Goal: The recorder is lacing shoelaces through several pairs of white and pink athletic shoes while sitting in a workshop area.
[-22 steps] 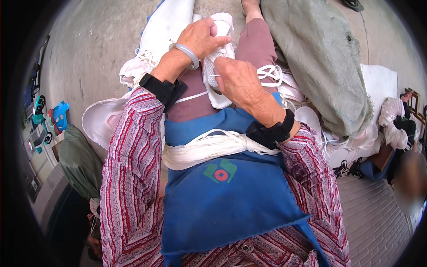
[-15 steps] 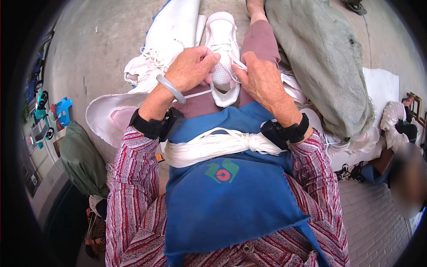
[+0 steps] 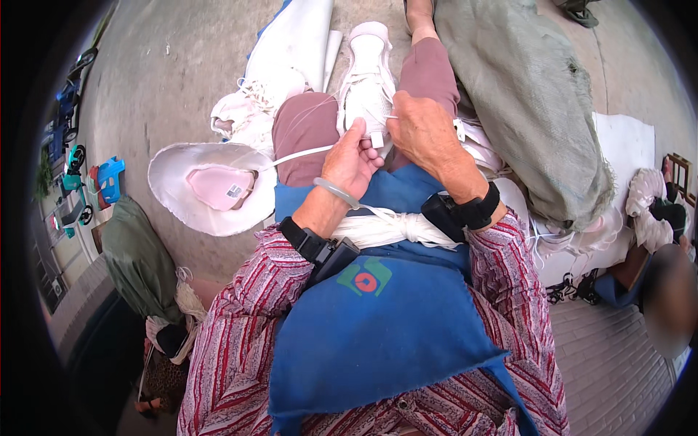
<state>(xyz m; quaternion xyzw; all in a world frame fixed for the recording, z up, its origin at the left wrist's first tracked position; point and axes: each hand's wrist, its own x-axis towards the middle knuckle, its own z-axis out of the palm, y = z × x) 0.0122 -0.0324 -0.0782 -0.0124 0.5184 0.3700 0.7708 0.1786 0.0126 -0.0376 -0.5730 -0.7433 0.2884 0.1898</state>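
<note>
A white shoe [image 3: 368, 91] with pale pink trim lies toe away from me between my knees, its pull tab toward me. My left hand [image 3: 350, 161] is at the near end of the shoe, palm turned up and fingers curled. A flat white shoelace [image 3: 302, 153] stretches from this hand to the left. Beside the shoe's right edge, my right hand [image 3: 429, 134] is closed in a pinch, with a short piece of lace showing at the fingertips. A bundle of white laces [image 3: 396, 227] rests across my blue apron [image 3: 363, 341].
More white shoe uppers [image 3: 265, 102] lie left of the shoe, near a white piece with a pink insole [image 3: 211, 187]. A grey-green sack [image 3: 523, 109] covers things at the right. Another sack [image 3: 138, 254] stands at the left. A person [image 3: 665, 291] sits at the far right.
My left hand has moved nearer to me and turned palm up, drawing the lace along. My right hand has shifted slightly toward me. The white piece on the left shows more fully.
</note>
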